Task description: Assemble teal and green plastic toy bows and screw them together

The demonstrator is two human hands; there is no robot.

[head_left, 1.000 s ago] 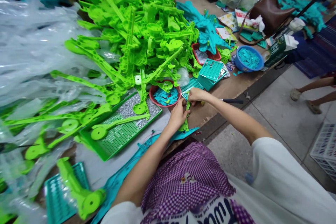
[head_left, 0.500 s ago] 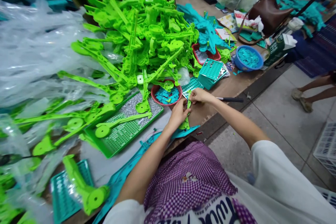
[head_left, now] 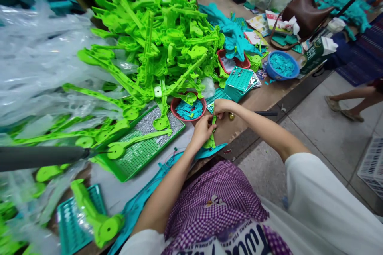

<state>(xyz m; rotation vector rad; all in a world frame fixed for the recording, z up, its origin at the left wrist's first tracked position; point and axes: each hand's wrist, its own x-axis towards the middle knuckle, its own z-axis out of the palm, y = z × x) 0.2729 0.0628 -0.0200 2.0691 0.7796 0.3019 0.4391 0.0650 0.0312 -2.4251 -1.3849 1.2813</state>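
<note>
Left arm: bare forearm (head_left: 167,191), reaching forward and slanting rightward, away from the torso
Left wrist (head_left: 194,143): nearly in line with the forearm
Left hand (head_left: 202,130): the nearer one to the body, back of it facing up and outward
Left fingers (head_left: 211,128): curled inward, closed in a grip
Right arm: bare forearm (head_left: 263,133), angled across toward the left, elbow out to the side
Right wrist (head_left: 233,107): slightly bent
Right hand (head_left: 223,106): just beyond the left, knuckles up
Right fingers (head_left: 217,107): bent down and drawn together, tips partly hidden
</note>
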